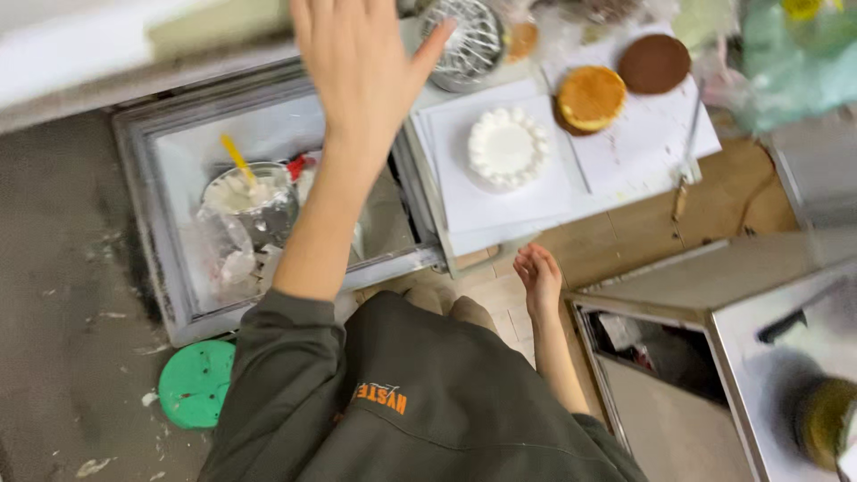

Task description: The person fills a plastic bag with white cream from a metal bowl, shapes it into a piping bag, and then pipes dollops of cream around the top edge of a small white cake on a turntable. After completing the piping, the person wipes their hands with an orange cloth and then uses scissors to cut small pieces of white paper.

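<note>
Reaching left hand (pixel 361 67) just beside wire whisk (pixel 464 43)

The left hand (pixel 361 62) is cut off at the top edge, so its fingertips do not show. The left arm covers part of the glass-topped box (pixel 152 178), and the metal bowl (pixel 245 201) under the glass looks cloudy. The wire whisk (pixel 464 40) is cut at the top edge too. The right hand (pixel 538 278) hangs with curled fingers, and it is hard to tell if it touches anything. The things in the top right corner are a blurry green smear. The round thing (pixel 826 419) at the right edge is blurred and cut off. 1 green stool (pixel 195 384) is partly hidden by the sleeve.
</note>
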